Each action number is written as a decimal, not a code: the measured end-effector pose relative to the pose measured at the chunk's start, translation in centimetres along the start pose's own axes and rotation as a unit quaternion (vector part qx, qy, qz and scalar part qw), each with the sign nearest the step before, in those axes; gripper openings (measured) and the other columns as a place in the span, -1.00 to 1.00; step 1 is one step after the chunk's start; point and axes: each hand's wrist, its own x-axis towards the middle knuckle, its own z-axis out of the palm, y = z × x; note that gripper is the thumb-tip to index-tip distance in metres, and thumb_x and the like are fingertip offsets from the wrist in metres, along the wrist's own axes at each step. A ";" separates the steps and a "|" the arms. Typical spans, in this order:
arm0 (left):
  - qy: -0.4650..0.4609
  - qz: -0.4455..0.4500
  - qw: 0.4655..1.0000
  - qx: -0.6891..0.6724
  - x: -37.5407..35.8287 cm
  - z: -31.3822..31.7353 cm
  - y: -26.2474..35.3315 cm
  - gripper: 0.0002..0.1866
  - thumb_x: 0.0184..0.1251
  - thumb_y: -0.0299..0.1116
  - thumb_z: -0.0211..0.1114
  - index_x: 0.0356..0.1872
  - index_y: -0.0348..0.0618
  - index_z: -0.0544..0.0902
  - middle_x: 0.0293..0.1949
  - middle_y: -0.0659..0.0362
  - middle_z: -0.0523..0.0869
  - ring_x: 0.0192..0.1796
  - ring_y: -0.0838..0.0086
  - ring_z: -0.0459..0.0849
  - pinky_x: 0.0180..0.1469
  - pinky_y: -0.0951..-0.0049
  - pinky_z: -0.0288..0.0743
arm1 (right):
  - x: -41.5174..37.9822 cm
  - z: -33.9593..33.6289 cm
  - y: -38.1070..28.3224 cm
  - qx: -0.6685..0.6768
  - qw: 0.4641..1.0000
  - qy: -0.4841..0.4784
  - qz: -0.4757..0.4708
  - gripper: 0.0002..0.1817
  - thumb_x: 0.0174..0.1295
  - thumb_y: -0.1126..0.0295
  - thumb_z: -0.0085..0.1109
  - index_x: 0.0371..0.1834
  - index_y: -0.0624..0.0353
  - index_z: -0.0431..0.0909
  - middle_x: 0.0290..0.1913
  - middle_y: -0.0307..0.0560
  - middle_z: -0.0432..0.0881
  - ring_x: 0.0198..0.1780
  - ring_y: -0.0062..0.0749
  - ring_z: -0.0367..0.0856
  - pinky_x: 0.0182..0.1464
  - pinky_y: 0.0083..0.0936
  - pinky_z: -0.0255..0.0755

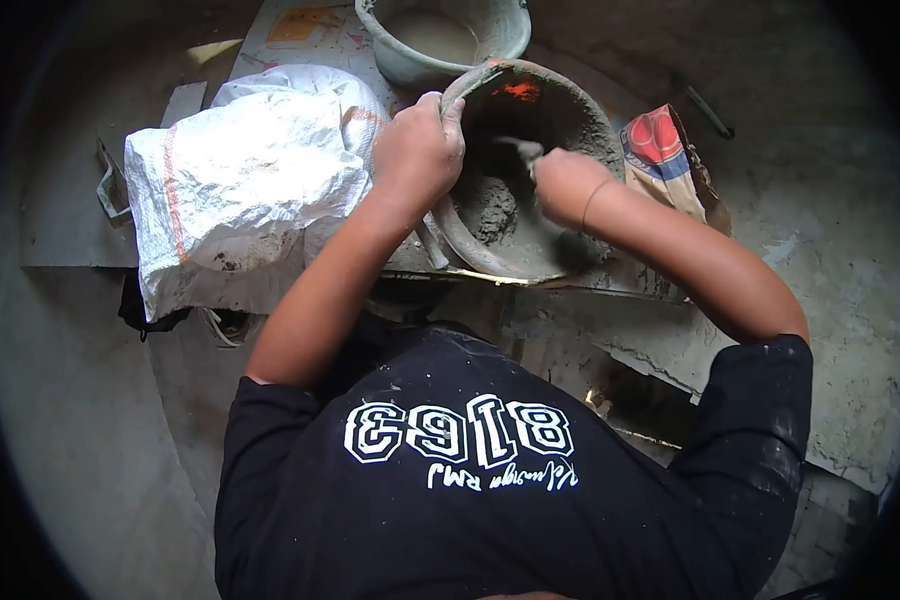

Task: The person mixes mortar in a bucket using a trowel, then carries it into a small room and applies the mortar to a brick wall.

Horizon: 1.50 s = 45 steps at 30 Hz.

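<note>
My left hand (420,148) is closed around the left rim of a mortar-smeared bucket (458,235), which tilts toward me. Inside lies wet grey mortar (494,212), heaped in a lump on the near side. Over the bucket's opening, my right hand (572,188) is closed on a mortar-coated tool (527,149) that looks like a trowel. Motion blurs it, and its blade cannot be made out clearly. An orange patch shows on the bucket's far inner wall.
Behind stands a second bucket (378,42) with greyish liquid inside. A white woven sack (260,160) lies to the left. On the right are a torn paper bag (658,165) and a dark metal rod (708,112). The board's near edge runs below the bucket.
</note>
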 end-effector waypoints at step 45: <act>-0.008 0.002 1.000 -0.017 0.1 0.2 0.1 -0.62 0.49 -0.11 -0.01 -0.15 -0.26 0.58 -0.28 -0.19 0.70 -0.16 -0.16 0.66 -0.10 -0.08 0.45 | -7.1 -2.6 4.1 0.711 0.693 -0.093 0.071 -0.73 0.32 0.40 0.11 0.01 0.31 0.54 -0.50 -0.30 0.50 -0.48 -0.63 0.50 -0.47 -0.67 0.42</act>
